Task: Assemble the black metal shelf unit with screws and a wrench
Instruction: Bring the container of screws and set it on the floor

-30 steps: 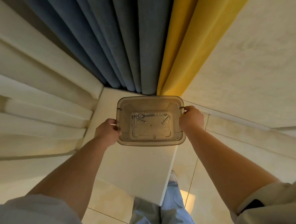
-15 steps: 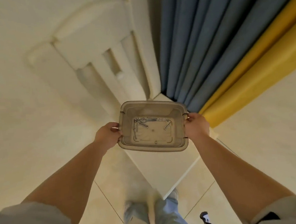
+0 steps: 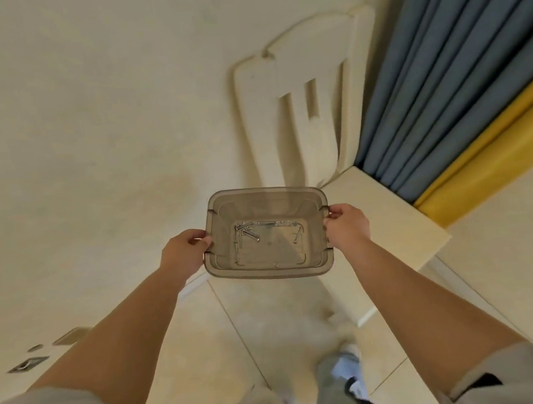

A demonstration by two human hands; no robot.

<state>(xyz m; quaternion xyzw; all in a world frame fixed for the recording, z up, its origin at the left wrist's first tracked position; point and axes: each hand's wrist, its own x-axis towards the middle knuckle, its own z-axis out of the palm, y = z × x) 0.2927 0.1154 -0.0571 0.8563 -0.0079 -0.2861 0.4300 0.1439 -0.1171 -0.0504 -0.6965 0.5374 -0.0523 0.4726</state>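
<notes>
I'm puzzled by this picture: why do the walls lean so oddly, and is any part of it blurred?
Head view: the wide-angle lens bends the chair and curtains outward; the floor and legs near the bottom are smeared by motion; the clear bin, gripped by the left hand and right hand, stays sharp, its screws legible; lighting is warm and soft.

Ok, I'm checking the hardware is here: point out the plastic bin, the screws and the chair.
plastic bin (image 3: 259,195): head view, far rim.
screws (image 3: 249,234): head view, shank of a loose one on the bin's floor.
chair (image 3: 315,50): head view, top of the white backrest.
</notes>
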